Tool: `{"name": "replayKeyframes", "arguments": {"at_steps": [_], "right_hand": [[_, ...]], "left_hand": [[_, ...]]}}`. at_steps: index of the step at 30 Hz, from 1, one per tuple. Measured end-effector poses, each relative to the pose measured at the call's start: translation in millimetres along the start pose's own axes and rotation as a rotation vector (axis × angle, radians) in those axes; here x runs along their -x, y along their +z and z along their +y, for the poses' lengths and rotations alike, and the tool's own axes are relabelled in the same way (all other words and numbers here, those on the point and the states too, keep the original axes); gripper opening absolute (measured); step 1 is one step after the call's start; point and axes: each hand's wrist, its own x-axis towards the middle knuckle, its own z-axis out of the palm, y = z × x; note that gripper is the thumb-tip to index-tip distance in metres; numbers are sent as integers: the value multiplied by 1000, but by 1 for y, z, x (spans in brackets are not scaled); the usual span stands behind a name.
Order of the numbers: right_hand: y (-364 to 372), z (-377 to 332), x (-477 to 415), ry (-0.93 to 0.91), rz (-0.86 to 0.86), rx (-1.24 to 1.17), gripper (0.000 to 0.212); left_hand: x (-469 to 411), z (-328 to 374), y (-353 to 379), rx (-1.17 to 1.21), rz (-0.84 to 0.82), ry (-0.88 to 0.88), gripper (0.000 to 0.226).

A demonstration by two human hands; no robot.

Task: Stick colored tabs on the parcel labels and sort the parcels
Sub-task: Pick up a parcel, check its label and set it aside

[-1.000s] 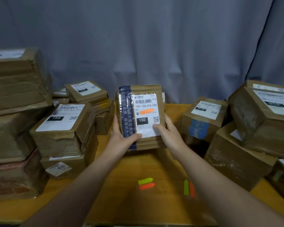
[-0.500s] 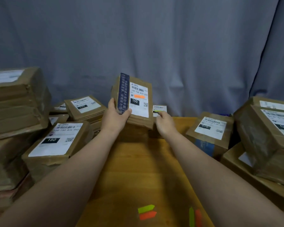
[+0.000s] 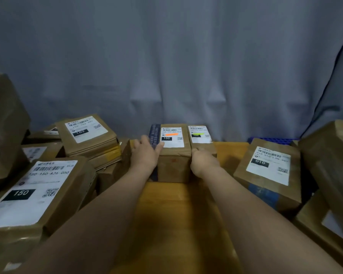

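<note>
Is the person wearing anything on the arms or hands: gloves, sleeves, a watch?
No. The left hand and right hand are bare, no gloves. The left forearm and right forearm are uncovered down to the picture's edge, so no sleeve shows. No watch or bracelet is visible; the fingers are too blurred to rule out a ring.

place: parcel sorting room | evidence: labelled cardboard parcels [image 3: 87,139] stacked on wooden table [image 3: 176,214], grey curtain [image 3: 166,56] behind

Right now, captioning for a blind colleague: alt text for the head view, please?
A person's left hand rests on an orange-tabbed parcel labelled 150, right hand against its side, beside a green-tabbed parcel on a wooden table. More brown parcels crowd both sides before a grey curtain.
</note>
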Motion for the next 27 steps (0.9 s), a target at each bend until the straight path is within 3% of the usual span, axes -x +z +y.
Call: {"name": "replayKeyframes", "arguments": {"at_steps": [3, 6, 18, 27], "right_hand": [[-1, -1, -11, 15, 12, -20, 42], [-4, 1, -22, 20, 71, -12, 39], [-18, -12, -18, 9, 144, -130, 36], [-44, -36, 69, -143, 299, -323, 41]], "left_hand": [[14, 3, 10, -318, 149, 320, 46], [25, 0, 24, -427, 145, 522, 36], [-14, 2, 27, -466, -66, 464, 63], [66, 26, -58, -452, 46, 547, 52]]}}
